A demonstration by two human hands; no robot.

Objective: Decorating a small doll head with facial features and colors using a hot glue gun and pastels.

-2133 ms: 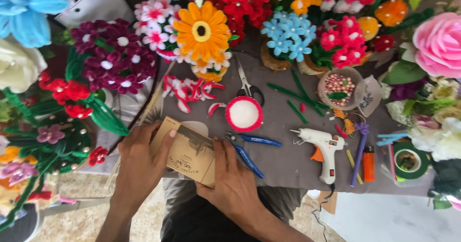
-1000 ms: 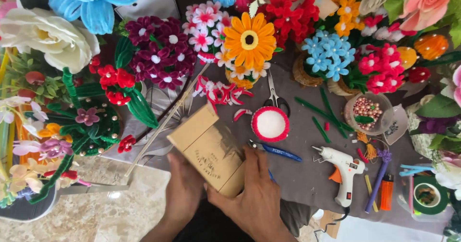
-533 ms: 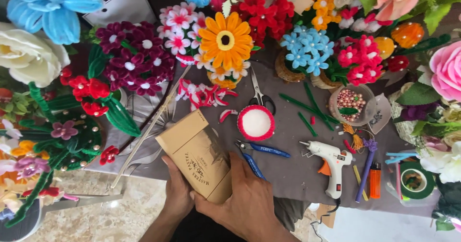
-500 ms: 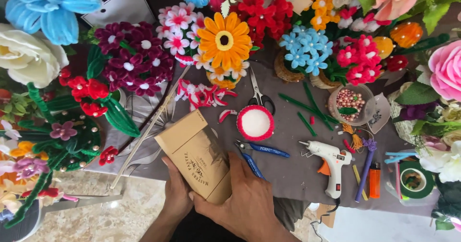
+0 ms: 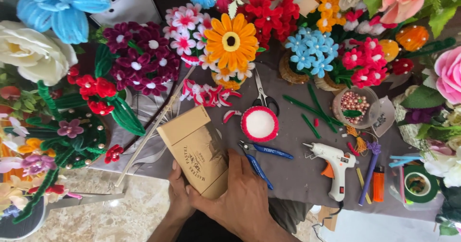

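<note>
Seen from above, a grey cloth-covered desk (image 5: pixel 297 175) is crowded with handmade flowers. At far left stand a blue bloom (image 5: pixel 62 6), a cream rose (image 5: pixel 31 52) and a dark green mound dotted with red and purple flowers (image 5: pixel 77 136). A thin wooden stick (image 5: pixel 153 129) lies slanted beside them.

Near the front edge, both hands hold a tan cardboard box (image 5: pixel 197 148), tilted with its lid end pointing up-left. The left hand (image 5: pixel 178 196) cups the box's lower left side; its grip is mostly hidden underneath. The right hand (image 5: pixel 242 194) wraps the lower right corner, fingers closed on the cardboard.

The step looks like readying the box for opening; the lid is still shut.

Just right of the box lie blue-handled pliers (image 5: pixel 261 158), a round red-rimmed white pad (image 5: pixel 260 124), scissors (image 5: pixel 261 93), then a white glue gun (image 5: pixel 333 163) and an orange lighter (image 5: pixel 379 183). Open room is scarce: only a bare strip between box and flowers, and the desk's front edge is close.
</note>
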